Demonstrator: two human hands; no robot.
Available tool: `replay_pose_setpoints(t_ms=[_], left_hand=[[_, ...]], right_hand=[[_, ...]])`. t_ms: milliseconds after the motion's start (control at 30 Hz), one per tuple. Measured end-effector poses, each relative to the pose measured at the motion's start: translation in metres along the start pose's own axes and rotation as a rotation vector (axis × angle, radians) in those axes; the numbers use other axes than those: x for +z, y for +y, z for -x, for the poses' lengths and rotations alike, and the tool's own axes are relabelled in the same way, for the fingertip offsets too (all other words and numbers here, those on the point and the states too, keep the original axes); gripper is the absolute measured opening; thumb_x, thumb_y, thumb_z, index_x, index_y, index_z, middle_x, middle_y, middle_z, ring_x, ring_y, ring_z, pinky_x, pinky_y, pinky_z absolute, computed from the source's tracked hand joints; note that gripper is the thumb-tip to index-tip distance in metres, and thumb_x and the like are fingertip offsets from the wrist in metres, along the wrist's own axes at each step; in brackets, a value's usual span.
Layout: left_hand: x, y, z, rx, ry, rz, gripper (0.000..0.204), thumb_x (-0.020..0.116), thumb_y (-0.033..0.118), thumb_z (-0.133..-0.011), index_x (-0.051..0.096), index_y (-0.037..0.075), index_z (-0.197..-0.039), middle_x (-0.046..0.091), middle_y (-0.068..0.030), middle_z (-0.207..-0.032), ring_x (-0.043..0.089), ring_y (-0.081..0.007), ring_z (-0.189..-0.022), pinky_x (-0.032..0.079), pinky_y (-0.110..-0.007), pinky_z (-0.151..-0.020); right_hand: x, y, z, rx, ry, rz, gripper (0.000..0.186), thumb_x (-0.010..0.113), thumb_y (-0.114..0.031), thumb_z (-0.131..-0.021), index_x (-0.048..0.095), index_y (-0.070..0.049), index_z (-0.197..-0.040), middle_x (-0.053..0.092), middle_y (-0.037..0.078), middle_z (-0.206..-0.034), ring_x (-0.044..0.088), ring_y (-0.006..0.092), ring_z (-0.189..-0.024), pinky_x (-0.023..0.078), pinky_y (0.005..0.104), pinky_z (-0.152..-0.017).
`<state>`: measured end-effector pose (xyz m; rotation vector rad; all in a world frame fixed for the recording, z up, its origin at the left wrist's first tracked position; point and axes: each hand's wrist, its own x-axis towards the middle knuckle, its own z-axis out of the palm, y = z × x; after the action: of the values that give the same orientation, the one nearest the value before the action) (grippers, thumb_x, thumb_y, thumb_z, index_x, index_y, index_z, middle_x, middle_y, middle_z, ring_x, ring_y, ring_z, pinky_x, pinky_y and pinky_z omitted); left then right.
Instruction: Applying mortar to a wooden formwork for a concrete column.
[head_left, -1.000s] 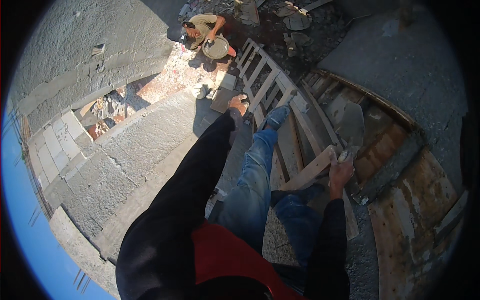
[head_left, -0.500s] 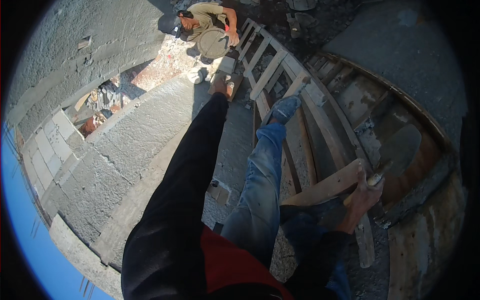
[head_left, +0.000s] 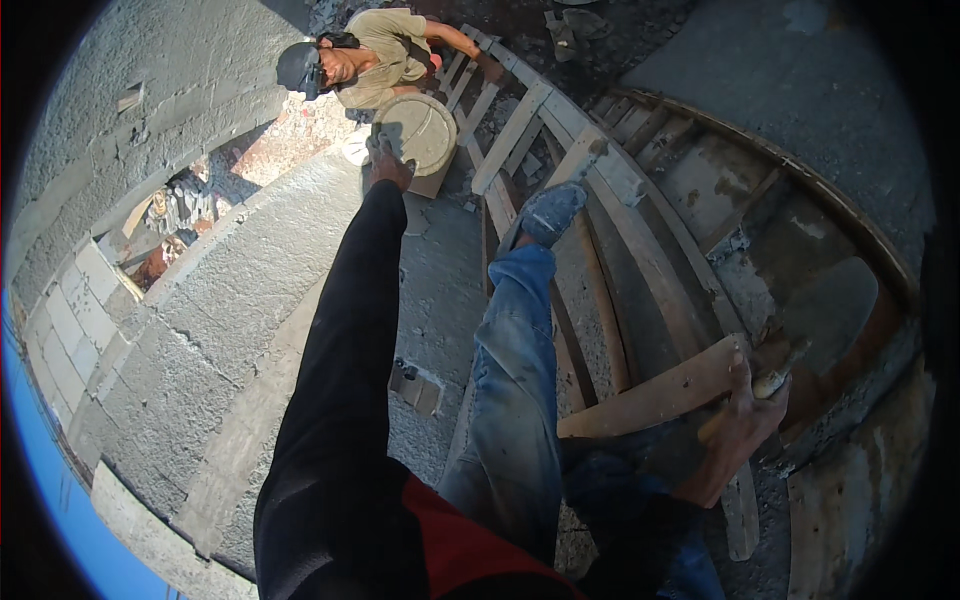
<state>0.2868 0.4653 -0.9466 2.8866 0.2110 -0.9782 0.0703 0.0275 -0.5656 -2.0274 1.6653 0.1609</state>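
My left hand (head_left: 390,170) reaches far forward along the wall top. Its fingers are bent over the near rim of a round, tan bucket (head_left: 428,135), whose top faces up at me. My right hand (head_left: 735,440), low on the right, is closed around the handle of a trowel (head_left: 825,310) with a wide grey blade. That hand is close against a slanted wooden board (head_left: 660,390); whether it also grips the board I cannot tell. My leg in worn jeans ends in a dusty shoe (head_left: 552,214) at the wooden ladder (head_left: 515,140).
A co-worker (head_left: 385,50) in a tan shirt and dark cap is beyond the bucket, one arm stretched to the ladder. Rough plastered wall (head_left: 250,290) runs along the left. Wooden formwork (head_left: 740,190) lies on the right, with rubble below at the far end.
My left hand has gone from the wall top near a wooden piece to the bucket's rim. The bucket has come nearer; the co-worker's hand has left it for the ladder.
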Motion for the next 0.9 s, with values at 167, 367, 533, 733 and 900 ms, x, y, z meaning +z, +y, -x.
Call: replay_pose_setpoints(t_ms=[167,367,533,733,900], left_hand=[[0.034,0.002,0.001,-0.071,-0.209,-0.042,0.087,0.066,0.025,-0.08,0.013,0.011,-0.147,0.015,-0.0204,-0.151,0.028,-0.0394,-0.134,0.032,-0.04,-0.108],[0.05,-0.044,0.019,0.298,-0.324,-0.472,0.044,0.057,0.011,-0.08,0.054,0.009,-0.124,0.062,-0.0203,-0.111,0.058,-0.0389,-0.105,0.048,-0.043,-0.087],[0.022,-0.002,0.071,0.291,-0.284,0.239,0.037,0.064,0.011,-0.079,0.061,0.005,-0.115,0.064,-0.0185,-0.109,0.061,-0.0281,-0.105,0.048,-0.037,-0.088],[0.021,-0.002,0.081,0.342,-0.263,0.387,0.027,0.064,0.015,-0.082,0.064,0.005,-0.107,0.068,-0.0165,-0.09,0.066,-0.0242,-0.084,0.05,-0.036,-0.075],[-0.062,0.017,0.093,0.309,-0.249,1.062,0.018,0.057,0.013,-0.085,0.063,0.005,-0.101,0.063,-0.0086,-0.093,0.06,-0.0245,-0.085,0.048,-0.035,-0.077]], right_hand=[[0.0,0.001,0.002,0.045,0.001,-0.011,0.033,0.073,-0.015,-0.077,0.057,0.004,-0.097,0.057,0.008,-0.086,0.052,0.016,-0.075,0.044,0.029,-0.071],[0.004,-0.005,0.004,-0.005,0.06,-0.069,0.033,0.075,-0.016,-0.074,0.057,0.003,-0.095,0.057,0.006,-0.08,0.052,0.0153,-0.071,0.044,0.0289,-0.068],[-0.014,0.009,-0.001,0.052,0.069,0.118,0.045,0.077,-0.022,-0.07,0.057,0.006,-0.099,0.062,0.017,-0.083,0.06,0.0285,-0.074,0.046,0.0366,-0.073],[0.0,0.033,-0.004,-0.047,0.07,0.064,0.053,0.076,-0.027,-0.069,0.056,0.003,-0.108,0.064,0.021,-0.093,0.062,0.038,-0.089,0.048,0.043,-0.078],[0.014,0.013,0.009,-0.167,0.108,0.063,0.05,0.073,-0.026,-0.073,0.055,0.001,-0.11,0.062,0.022,-0.098,0.059,0.0385,-0.096,0.047,0.0453,-0.083]])
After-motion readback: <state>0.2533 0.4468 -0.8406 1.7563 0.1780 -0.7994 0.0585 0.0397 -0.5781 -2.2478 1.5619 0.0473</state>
